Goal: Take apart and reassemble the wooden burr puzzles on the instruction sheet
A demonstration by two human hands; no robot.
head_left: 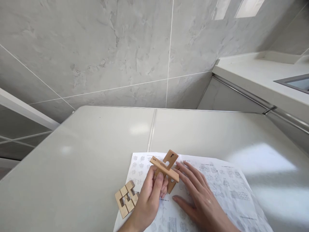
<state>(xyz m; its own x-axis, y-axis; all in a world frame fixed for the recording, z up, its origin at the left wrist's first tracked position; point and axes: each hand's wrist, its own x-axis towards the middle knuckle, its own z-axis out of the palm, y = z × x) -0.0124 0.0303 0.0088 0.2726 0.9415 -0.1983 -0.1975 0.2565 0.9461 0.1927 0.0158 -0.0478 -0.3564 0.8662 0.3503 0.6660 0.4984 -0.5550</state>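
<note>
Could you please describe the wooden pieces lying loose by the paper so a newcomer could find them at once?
On the pale table, find the printed sheet near the front edge. At its left edge, beside the left hand, lies a flat cluster of notched wooden bars. Unlike the crossed pieces raised in that hand, nothing grips it.

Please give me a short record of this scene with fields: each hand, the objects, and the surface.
left hand: closed around the crossed wooden pieces, holding them upright over the sheet
right hand: open, fingers spread, lying on the printed sheet beside those pieces; contact with them unclear
other objects: loose wooden pieces lie flat together, left of the left hand, at the sheet's edge
surface: pale table with a seam down its middle
markings: dark marks on the held pieces, too small to read
</note>
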